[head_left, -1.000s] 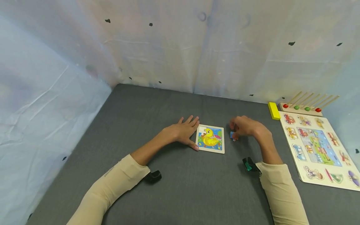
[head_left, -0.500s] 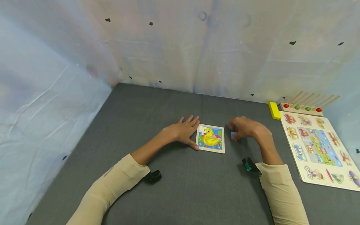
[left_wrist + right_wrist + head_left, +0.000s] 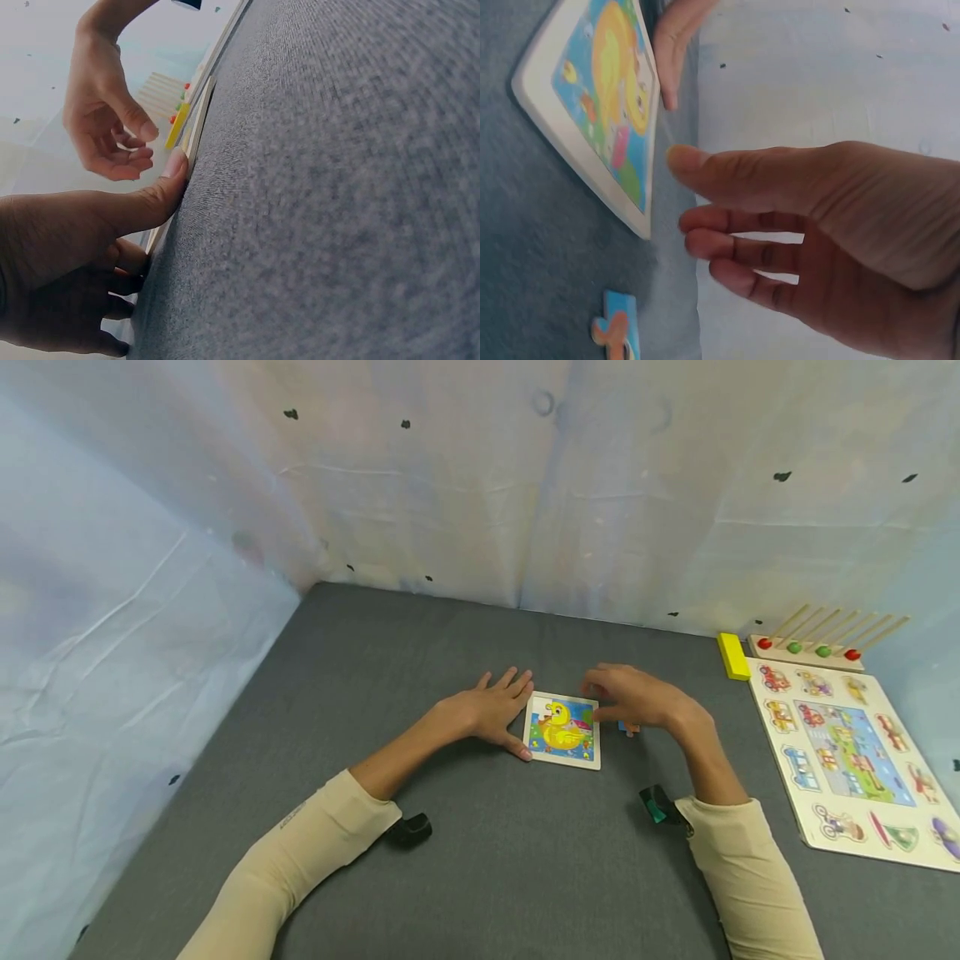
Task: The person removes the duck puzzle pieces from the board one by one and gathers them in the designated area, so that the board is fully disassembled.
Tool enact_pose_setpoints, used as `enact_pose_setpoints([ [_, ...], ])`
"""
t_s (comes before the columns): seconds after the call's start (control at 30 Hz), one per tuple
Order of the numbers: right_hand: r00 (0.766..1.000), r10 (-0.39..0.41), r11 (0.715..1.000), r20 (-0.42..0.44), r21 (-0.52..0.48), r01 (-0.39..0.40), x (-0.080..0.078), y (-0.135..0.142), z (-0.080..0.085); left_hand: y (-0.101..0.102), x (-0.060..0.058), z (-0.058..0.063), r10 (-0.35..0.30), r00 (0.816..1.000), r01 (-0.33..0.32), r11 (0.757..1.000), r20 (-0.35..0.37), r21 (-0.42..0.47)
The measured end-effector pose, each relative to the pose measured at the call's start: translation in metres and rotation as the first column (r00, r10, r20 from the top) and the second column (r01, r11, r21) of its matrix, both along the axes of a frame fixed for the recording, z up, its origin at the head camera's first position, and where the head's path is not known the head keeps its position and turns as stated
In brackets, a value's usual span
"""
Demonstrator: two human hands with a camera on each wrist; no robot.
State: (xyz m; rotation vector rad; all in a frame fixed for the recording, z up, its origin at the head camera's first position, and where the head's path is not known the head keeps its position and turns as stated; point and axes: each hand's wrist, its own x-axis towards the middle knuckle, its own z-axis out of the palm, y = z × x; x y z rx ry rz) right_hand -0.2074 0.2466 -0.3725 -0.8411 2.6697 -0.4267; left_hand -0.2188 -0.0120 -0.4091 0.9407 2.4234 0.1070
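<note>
A small square duck puzzle (image 3: 564,737) in a pale wooden frame lies flat on the grey table. A pale gap shows in the upper left of its picture. Fingers spread, my left hand (image 3: 486,712) rests along the frame's left edge, its thumb against the rim in the left wrist view. My right hand (image 3: 639,695) hovers by the puzzle's upper right corner, its fingers loosely bent with nothing between them in the right wrist view. Below that hand, a blue and orange jigsaw piece (image 3: 619,326) lies on the table, partly covered by the hand in the head view.
At the right lies a large peg puzzle board (image 3: 776,760) with vehicle pictures. Behind it stand a yellow block (image 3: 733,657) and a wooden rack with upright sticks and red and green beads (image 3: 823,652). A pale sheet (image 3: 480,485) hangs along the table's back edge.
My right hand has let go of the blue jigsaw piece and moved left toward the puzzle's corner, leaving the piece on the table. The left hand has stayed in place.
</note>
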Motion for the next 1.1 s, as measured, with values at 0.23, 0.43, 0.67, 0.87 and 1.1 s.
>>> enact_pose_setpoints([
  [0.23,0.998,0.044,0.999,-0.036,-0.009,-0.044,0.000,-0.014,-0.010,0.000,-0.001,0.000,-0.005,1.000,0.004,1.000,-0.025,-0.005],
  [0.43,0.999,0.045,0.999,-0.009,0.020,-0.044,0.001,-0.027,-0.017,0.000,-0.002,-0.003,-0.015,1.000,0.015,1.000,-0.023,-0.003],
  [0.67,0.999,0.030,0.999,-0.022,0.045,-0.029,0.002,-0.035,-0.023,-0.001,-0.001,-0.004,-0.009,1.000,0.009,1.000,-0.020,-0.004],
  [0.87,1.000,0.002,1.000,-0.017,0.001,-0.002,0.002,-0.039,-0.026,-0.001,-0.001,-0.003,-0.013,0.999,0.013,1.000,-0.029,-0.011],
  [1.1,0.998,0.033,0.998,-0.044,-0.043,-0.035,0.003,-0.039,-0.030,-0.001,-0.001,-0.002,-0.016,0.999,0.016,1.000,-0.028,-0.009],
])
